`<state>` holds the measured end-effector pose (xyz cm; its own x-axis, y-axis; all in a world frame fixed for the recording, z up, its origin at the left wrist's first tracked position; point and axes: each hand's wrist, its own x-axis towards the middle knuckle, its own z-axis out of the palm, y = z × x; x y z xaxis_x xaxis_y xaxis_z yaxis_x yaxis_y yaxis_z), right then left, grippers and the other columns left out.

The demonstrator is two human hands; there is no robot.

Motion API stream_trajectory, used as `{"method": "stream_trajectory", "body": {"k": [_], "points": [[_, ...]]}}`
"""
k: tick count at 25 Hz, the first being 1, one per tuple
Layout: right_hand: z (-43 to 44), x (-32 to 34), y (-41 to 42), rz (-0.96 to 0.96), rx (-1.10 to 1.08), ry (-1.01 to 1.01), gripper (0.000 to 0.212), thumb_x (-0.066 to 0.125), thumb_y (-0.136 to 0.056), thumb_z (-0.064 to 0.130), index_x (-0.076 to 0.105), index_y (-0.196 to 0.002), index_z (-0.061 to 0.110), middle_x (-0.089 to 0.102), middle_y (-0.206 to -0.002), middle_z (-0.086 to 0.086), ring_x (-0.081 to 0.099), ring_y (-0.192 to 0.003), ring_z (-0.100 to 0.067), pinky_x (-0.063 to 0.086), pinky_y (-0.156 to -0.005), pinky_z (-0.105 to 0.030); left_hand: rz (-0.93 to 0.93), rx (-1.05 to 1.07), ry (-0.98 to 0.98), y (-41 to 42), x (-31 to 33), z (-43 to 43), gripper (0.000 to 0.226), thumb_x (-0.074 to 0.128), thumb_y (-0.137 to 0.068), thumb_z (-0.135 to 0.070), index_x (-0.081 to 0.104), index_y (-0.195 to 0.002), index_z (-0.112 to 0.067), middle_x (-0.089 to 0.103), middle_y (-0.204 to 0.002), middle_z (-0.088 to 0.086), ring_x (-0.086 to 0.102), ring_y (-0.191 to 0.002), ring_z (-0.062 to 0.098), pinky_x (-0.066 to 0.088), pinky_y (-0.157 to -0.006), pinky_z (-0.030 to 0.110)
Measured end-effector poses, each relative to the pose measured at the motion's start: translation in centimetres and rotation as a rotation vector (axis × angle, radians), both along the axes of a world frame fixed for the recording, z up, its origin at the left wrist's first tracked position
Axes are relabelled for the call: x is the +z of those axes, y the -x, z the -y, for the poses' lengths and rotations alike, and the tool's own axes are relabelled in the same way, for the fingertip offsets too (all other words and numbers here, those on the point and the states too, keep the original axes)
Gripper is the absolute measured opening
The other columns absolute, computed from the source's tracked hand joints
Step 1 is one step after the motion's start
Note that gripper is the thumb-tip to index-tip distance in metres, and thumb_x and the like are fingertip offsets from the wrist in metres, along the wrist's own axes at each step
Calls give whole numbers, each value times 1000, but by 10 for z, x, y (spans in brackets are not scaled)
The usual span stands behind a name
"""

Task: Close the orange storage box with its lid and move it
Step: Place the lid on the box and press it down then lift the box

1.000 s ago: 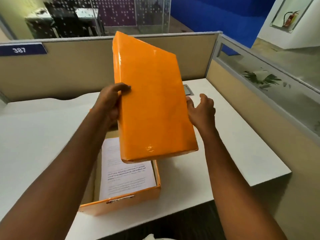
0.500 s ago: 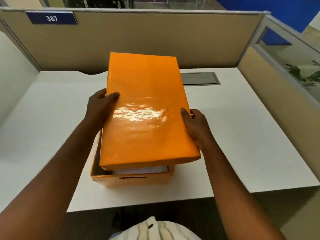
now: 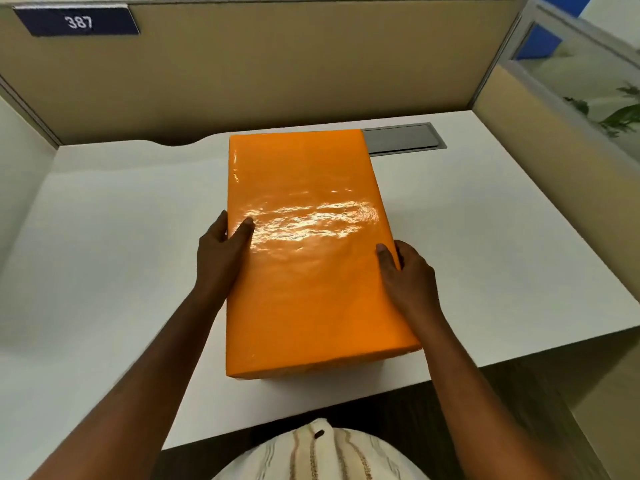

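Glossy orange rectangular lid [image 3: 304, 244] frame centre covers box on white desk [image 3: 114, 237]; left hand [image 3: 221, 252] and right hand [image 3: 408, 275] clamp its long edges, thumbs on top.

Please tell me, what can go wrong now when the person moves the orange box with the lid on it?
1. Both hands, left hand and right hand, grip the lid at its long sides, not the box, which is hidden under it. Lifting may raise only the lid.
2. The lid's near right corner seems slightly raised, so it may not be fully seated.
3. The near end lies close to the front edge of the desk; a pull toward the body could tip it off.
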<state>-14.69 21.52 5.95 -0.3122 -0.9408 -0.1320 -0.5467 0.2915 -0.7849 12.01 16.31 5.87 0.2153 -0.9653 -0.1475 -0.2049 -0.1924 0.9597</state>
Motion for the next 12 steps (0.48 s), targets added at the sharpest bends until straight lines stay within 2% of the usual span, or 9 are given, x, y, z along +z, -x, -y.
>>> {"method": "stream_trajectory", "body": {"k": [3,6,9,12], "points": [[8,-2,4,-16,-13,-19,41,43,-95,48,58,-120,19,65,-117,-5,58,-91,-17,42,-80,-29,37,-46,-22,5,-8,11,52,50,-93,-46,49,-138,-21,61,-133,5,63,-113,27,50,-98,48],[16,-6,2,-52,-11,-46,40,44,-95,45,61,-112,14,68,-108,-10,60,-85,-22,42,-76,-29,66,-54,-68,5,-15,18,44,48,-95,-42,55,-128,-14,64,-126,10,64,-108,32,50,-97,49],[20,-10,0,-72,-7,-53,39,44,-95,44,63,-104,12,68,-94,-9,59,-77,-21,41,-69,-28,50,-52,-89,3,-23,21,38,49,-95,-39,59,-121,-12,67,-119,13,65,-102,32,51,-95,50],[23,-15,2,-87,-4,-50,38,44,-95,45,63,-103,14,67,-94,-7,53,-67,-11,39,-62,-24,51,-49,-83,3,-29,22,39,49,-96,-39,58,-121,-12,67,-120,13,66,-101,32,51,-94,50]]}}
